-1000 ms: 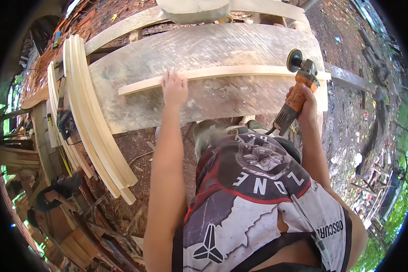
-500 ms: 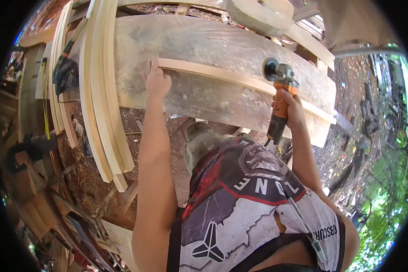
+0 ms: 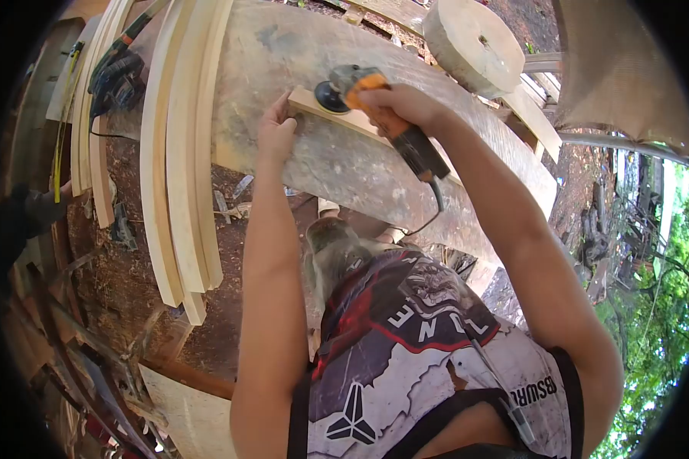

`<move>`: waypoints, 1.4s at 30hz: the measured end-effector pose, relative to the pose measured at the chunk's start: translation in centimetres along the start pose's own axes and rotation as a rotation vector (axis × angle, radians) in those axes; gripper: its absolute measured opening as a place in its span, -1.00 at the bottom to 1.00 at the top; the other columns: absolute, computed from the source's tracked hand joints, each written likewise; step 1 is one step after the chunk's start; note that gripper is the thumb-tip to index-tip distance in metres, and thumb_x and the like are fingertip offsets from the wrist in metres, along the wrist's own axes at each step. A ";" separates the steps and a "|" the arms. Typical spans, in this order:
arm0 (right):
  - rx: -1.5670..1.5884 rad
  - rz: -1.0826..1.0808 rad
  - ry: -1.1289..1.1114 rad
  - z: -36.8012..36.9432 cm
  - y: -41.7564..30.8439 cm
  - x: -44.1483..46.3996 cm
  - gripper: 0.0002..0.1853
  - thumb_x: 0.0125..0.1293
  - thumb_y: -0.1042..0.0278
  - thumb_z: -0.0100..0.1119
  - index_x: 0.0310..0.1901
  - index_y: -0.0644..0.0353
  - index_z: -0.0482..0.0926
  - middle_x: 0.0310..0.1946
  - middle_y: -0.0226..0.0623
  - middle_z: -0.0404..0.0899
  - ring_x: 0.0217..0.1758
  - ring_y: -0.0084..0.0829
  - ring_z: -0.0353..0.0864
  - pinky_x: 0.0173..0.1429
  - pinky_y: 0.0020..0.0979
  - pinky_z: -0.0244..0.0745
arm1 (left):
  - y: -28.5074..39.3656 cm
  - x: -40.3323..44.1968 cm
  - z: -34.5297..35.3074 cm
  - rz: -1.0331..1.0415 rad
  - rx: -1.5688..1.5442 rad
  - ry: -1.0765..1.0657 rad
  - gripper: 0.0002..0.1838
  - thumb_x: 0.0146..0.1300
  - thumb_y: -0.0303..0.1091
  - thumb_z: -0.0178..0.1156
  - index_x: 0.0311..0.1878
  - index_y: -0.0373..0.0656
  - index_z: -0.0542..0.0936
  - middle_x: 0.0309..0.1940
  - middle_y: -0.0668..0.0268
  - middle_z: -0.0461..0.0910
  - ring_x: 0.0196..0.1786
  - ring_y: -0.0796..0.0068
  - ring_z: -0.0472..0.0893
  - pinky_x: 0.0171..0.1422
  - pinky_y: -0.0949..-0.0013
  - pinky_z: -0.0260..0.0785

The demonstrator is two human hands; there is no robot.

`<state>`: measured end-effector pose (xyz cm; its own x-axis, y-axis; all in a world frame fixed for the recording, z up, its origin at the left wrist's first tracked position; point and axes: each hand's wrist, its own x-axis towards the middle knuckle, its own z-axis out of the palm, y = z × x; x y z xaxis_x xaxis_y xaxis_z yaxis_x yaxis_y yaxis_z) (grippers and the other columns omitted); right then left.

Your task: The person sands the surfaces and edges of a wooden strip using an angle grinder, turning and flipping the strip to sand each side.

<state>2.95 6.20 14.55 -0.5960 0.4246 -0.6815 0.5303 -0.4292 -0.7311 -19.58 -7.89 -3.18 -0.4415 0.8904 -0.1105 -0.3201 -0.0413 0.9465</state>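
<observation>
My right hand (image 3: pixel 407 107) is wrapped round an orange and black angle grinder (image 3: pixel 394 126) with a cord. Its round dark disc (image 3: pixel 331 97) meets the top of a long pale wood strip (image 3: pixel 305 99) near the strip's left end. At that end, my left hand (image 3: pixel 277 130) presses its fingers against the strip, thumb up. The strip lies on a worn, dusty board (image 3: pixel 344 164), and its middle is partly hidden behind the grinder and my right arm.
Several curved pale strips (image 3: pixel 187 153) lie across the board's left side. Beyond them are a dark power tool (image 3: pixel 122 76) and a yellow tape measure (image 3: pixel 59 153). A round wooden slab (image 3: pixel 475 46) stands at the back. Another person's dark sleeve (image 3: pixel 23 222) shows at far left.
My right hand has carried the grinder left, from beside the strip's right part to its left end. My left hand has moved from on top of the strip to its end. The view has shifted.
</observation>
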 end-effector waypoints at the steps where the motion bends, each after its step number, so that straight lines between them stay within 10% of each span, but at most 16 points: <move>1: -0.010 0.025 -0.048 0.9 -1.4 0.9 -0.46 0.40 -0.10 0.35 0.07 0.28 0.58 -0.30 -0.30 0.62 -0.40 -0.49 0.62 -0.31 -0.42 0.61 | -0.2 0.0 -0.2 0.025 -0.102 -0.047 -0.22 0.09 -0.80 -0.11 0.51 -0.44 0.37 0.40 0.08 0.54 0.46 0.36 0.52 0.50 0.41 0.34; 17: -0.274 0.206 -0.053 -1.2 -3.8 0.6 -0.31 0.35 -0.30 0.31 0.07 0.30 0.57 -0.31 -0.17 0.63 -0.42 -0.41 0.68 -0.31 -0.38 0.67 | -2.5 0.4 -1.3 0.029 0.084 -0.019 -0.11 -0.01 -0.84 -0.17 0.56 -0.52 0.20 0.56 -0.06 0.29 0.67 0.18 0.23 0.70 0.30 0.06; 38: 0.032 0.428 0.601 -23.7 23.4 -30.8 -0.63 0.25 -0.03 0.33 -0.34 0.16 0.61 -0.55 -0.30 0.55 -0.61 -0.45 0.54 -0.52 -0.35 0.48 | 1.2 2.1 0.5 -0.114 0.671 -0.045 -0.10 0.07 -0.48 0.26 0.54 -0.49 0.22 0.50 -0.08 0.37 0.55 0.13 0.39 0.65 0.25 0.13; 41: 0.082 0.349 0.793 -24.3 29.3 -33.4 -0.57 0.19 -0.03 0.43 -0.28 0.25 0.62 -0.50 -0.27 0.59 -0.61 -0.43 0.59 -0.53 -0.36 0.56 | -1.0 1.9 5.3 0.518 1.308 0.127 -0.11 0.04 -0.34 0.37 0.49 -0.44 0.34 0.51 -0.12 0.34 0.52 0.02 0.39 0.67 0.15 0.11; 42: 0.317 0.258 0.853 -23.1 30.5 -33.6 -0.61 0.18 0.07 0.46 -0.27 0.25 0.59 -0.50 -0.30 0.57 -0.59 -0.45 0.59 -0.54 -0.39 0.54 | -0.5 0.7 9.3 0.448 1.219 -0.068 -0.15 0.03 -0.28 0.39 0.43 -0.41 0.43 0.53 -0.10 0.31 0.56 -0.02 0.32 0.70 0.09 0.06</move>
<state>53.05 -2.75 14.49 0.2255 0.6718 -0.7056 0.3206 -0.7351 -0.5974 -11.94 -3.02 -0.93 -0.2567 0.9289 0.2670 0.8222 0.0647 0.5655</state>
